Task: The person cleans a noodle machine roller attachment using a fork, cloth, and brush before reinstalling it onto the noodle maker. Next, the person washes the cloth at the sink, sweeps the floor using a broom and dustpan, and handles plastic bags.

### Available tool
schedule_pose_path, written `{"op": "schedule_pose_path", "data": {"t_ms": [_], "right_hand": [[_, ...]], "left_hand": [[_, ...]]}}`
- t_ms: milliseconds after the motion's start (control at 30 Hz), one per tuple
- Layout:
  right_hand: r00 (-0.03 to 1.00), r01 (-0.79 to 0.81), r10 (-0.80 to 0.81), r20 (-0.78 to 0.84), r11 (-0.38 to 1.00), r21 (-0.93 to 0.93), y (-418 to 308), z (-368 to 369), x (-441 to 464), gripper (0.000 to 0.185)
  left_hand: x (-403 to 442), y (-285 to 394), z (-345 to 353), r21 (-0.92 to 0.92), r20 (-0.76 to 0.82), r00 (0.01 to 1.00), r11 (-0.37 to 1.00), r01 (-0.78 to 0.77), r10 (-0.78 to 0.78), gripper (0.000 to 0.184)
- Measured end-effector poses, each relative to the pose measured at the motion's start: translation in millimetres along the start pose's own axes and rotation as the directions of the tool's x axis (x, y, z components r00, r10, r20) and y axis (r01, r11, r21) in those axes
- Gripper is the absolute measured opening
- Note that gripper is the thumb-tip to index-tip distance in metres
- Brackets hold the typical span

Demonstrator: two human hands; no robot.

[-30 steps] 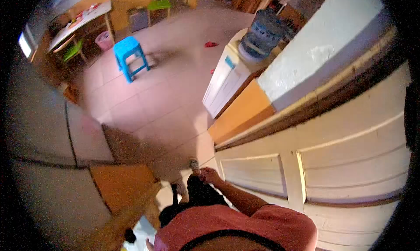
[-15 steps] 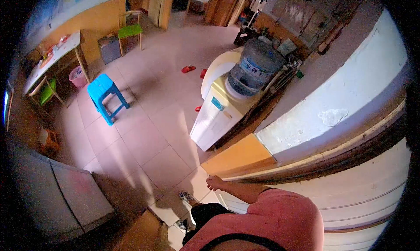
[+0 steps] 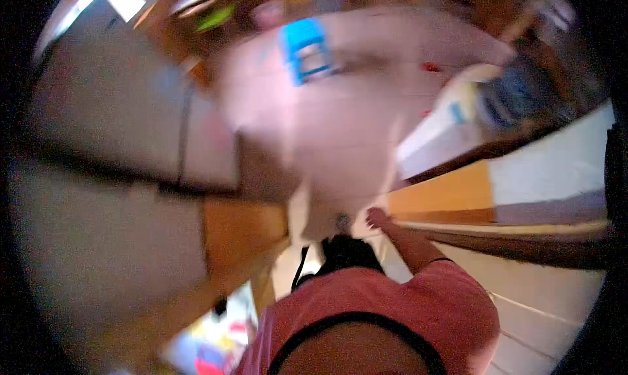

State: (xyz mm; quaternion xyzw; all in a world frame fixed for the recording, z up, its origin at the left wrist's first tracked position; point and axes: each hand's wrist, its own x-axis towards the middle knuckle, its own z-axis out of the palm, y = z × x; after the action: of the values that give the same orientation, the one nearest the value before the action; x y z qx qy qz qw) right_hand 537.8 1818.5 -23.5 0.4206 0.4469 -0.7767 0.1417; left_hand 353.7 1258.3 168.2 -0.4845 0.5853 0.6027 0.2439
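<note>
Motion blurs the view. My right hand (image 3: 377, 218) hangs low beside the orange lower part of the wall (image 3: 445, 195), to the right of my dark shorts (image 3: 350, 252). Its fingers are smeared, and whether it holds anything cannot be made out. My left hand does not show; the left side of my body is hidden by my red shirt (image 3: 386, 296). A shoe (image 3: 343, 221) shows on the floor in front of the shorts.
A blue stool (image 3: 306, 51) stands on the tiled floor (image 3: 340, 126) ahead. The water dispenser (image 3: 438, 136) with its bottle (image 3: 517, 94) is at the right. A large grey panel (image 3: 98, 100) fills the left, and a pale panelled door (image 3: 536, 309) is at lower right.
The view has swung left and downward, so the stool and dispenser sit further right and higher. More of the left panel shows. My right hand stays low at my side.
</note>
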Motion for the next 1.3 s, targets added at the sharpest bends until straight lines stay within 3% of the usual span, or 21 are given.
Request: {"op": "schedule_pose_path", "data": {"t_ms": [33,67,100,167,233,300,367,433,500,567,600,700,833,1000,1100,1167,1233,1300], "right_hand": [[0.966,-0.158,0.108,-0.234,0.966,-0.206,-8,25,-3,0.032],[0.999,0.041,-0.035,-0.031,0.98,0.194,-47,69,-54,0.021],[0.978,-0.02,0.028,-0.205,0.999,0.042,-59,132,-89,0.021],[0.976,0.157,-0.174,-0.133,0.979,-0.131,-46,190,-124,0.014],[0.982,0.149,-0.161,-0.095,0.982,-0.115,-21,233,-150,0.013],[0.986,0.161,-0.164,-0.031,0.982,-0.101,-12,260,-166,0.015],[0.99,0.137,-0.14,-0.004,0.972,-0.19,-20,268,-180,0.014],[0.985,0.06,-0.074,-0.155,0.994,-0.09,-5,270,-207,0.016],[0.988,0.03,-0.055,-0.147,0.985,-0.168,-13,277,-224,0.017],[0.989,-0.005,-0.032,-0.147,0.97,-0.244,-13,281,-232,0.018],[0.991,-0.04,0.003,-0.133,0.958,-0.283,-12,280,-231,0.02],[0.993,-0.093,0.054,-0.105,0.906,-0.412,-21,298,-240,0.025],[0.984,-0.152,0.178,-0.007,0.816,-0.557,-27,314,-215,0.031],[0.955,0.047,0.149,0.255,0.775,-0.63,-50,355,-195,0.026],[0.935,0.091,0.188,0.301,0.693,-0.715,-64,382,-187,0.028],[0.901,0.148,0.239,0.362,0.614,-0.775,-74,411,-195,0.029],[0.851,0.216,0.314,0.421,0.522,-0.825,-84,452,-218,0.031],[0.697,0.572,0.23,0.679,0.393,-0.72,-90,501,-244,0.035]], "left_hand": [[-4,-13,-43,-0.079,-0.034,0.999,0.997,-0.006,0.003,0.055],[-4,-19,-71,-0.16,-0.046,0.999,0.987,-0.022,0.015,0.054],[-8,-23,-99,-0.24,-0.063,0.998,0.97,-0.044,0.029,0.054],[-5,-24,-139,-0.4,-0.069,0.993,0.909,-0.118,0.098,0.052],[8,-6,-158,-0.548,-0.127,0.97,0.8,-0.244,0.208,0.046],[60,17,-173,-0.599,-0.112,0.989,0.787,-0.148,0.101,0.045],[36,39,-162,-0.603,-0.105,0.986,0.781,-0.165,0.128,0.043],[9,49,-166,-0.62,0.0,0.998,0.783,-0.051,0.065,0.032],[-7,63,-162,-0.638,-0.018,0.999,0.769,-0.042,0.039,0.022],[-9,66,-164,-0.606,-0.057,0.987,0.781,-0.152,0.148,0.017],[-13,70,-164,-0.62,-0.061,0.99,0.772,-0.141,0.131,0.017],[-30,91,-160,-0.357,-0.184,0.877,0.801,-0.481,0.444,0.023],[-54,131,-157,-0.316,-0.239,0.816,0.752,-0.578,0.526,0.024],[-121,183,-168,-0.396,-0.292,0.765,0.655,-0.643,0.574,0.023],[-159,192,-185,-0.36,-0.354,0.682,0.58,-0.731,0.64,0.022],[-187,187,-202,-0.209,-0.352,0.628,0.596,-0.775,0.694,0.018],[-223,176,-214,-0.173,-0.399,0.624,0.614,-0.77,0.671,0.02],[-255,162,-228,-0.126,-0.381,0.582,0.584,-0.802,0.718,0.021]]}}
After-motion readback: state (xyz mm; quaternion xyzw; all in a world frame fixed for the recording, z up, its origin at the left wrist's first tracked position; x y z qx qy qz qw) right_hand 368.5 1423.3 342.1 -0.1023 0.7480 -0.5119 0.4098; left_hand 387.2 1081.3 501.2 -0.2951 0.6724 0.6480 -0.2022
